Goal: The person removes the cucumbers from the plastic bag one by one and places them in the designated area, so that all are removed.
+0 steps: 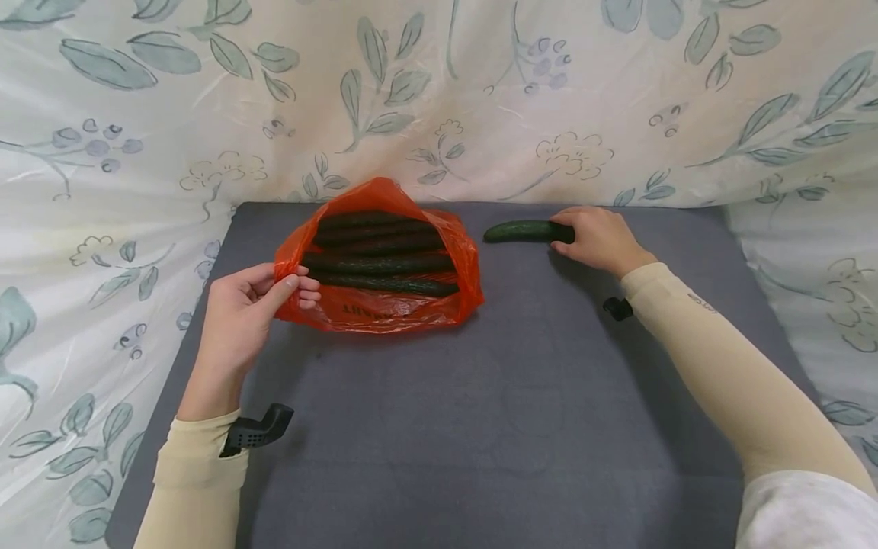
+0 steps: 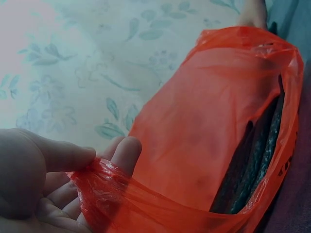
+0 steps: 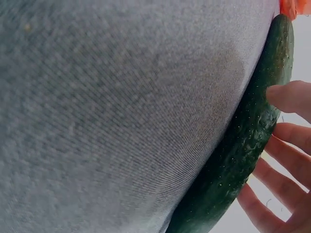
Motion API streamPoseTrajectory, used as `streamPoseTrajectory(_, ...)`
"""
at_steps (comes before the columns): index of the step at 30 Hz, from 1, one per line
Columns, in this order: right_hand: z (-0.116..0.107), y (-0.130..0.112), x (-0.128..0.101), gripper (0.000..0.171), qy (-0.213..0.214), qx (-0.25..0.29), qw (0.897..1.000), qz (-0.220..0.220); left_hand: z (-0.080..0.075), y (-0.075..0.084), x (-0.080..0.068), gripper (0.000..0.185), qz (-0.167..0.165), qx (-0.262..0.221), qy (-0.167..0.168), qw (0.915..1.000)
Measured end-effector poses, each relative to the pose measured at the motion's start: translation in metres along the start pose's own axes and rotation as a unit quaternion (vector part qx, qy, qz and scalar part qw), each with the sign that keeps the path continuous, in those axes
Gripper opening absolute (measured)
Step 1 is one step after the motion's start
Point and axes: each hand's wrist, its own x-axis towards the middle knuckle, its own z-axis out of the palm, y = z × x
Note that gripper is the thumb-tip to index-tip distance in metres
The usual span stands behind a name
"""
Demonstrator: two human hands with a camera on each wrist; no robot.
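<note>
My left hand [image 1: 240, 313] pinches the left rim of a red plastic bag [image 1: 405, 314] between thumb and fingers. The bag lies on its side with its mouth spread toward me, and several dark green cucumbers [image 1: 380, 264] lie lengthwise inside. In the left wrist view, crumpled film [image 2: 104, 187] is caught between the fingertips. To the right of the bag, a single cucumber [image 1: 517, 231] rests on the table. My right hand [image 1: 600, 240] holds its right end, with thumb and fingers on opposite sides; the right wrist view shows them touching the green skin [image 3: 243, 141].
A dark grey cloth-covered tabletop [image 1: 480, 427] extends in front of the bag. Behind it and along both sides hangs a pale curtain [image 1: 480, 99] with a leaf and flower print. A black wrist device [image 1: 257, 431] sits on the left sleeve.
</note>
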Motion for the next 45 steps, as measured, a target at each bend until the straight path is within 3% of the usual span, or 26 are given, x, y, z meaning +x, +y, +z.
streamPoseTrajectory(5,-0.003,-0.002,-0.004,0.059,0.029,-0.001,1.000,-0.002,-0.001,0.001,0.001,0.024,0.003,-0.007,0.001,1.0000)
streamPoseTrajectory(10,-0.015,-0.016,-0.013,0.062,0.092,0.020,0.995,-0.016,-0.001,0.003,0.002,0.024,0.002,-0.008,0.000,1.0000)
streamPoseTrajectory(16,-0.038,-0.051,-0.023,0.055,0.182,0.058,0.979,-0.070,-0.003,0.003,0.002,0.025,0.001,-0.005,0.000,1.0000)
streamPoseTrajectory(23,-0.054,-0.095,-0.026,0.050,0.234,0.076,0.956,-0.163,-0.004,0.001,0.002,0.024,0.007,-0.021,-0.004,0.9997)
streamPoseTrajectory(34,-0.069,-0.147,-0.034,0.049,0.277,0.120,0.917,-0.261,0.000,-0.002,0.003,0.027,-0.005,-0.017,-0.019,0.9997)
streamPoseTrajectory(45,-0.075,-0.207,-0.030,0.045,0.269,0.127,0.896,-0.329,-0.002,-0.004,0.005,0.026,0.001,-0.047,-0.028,0.9985)
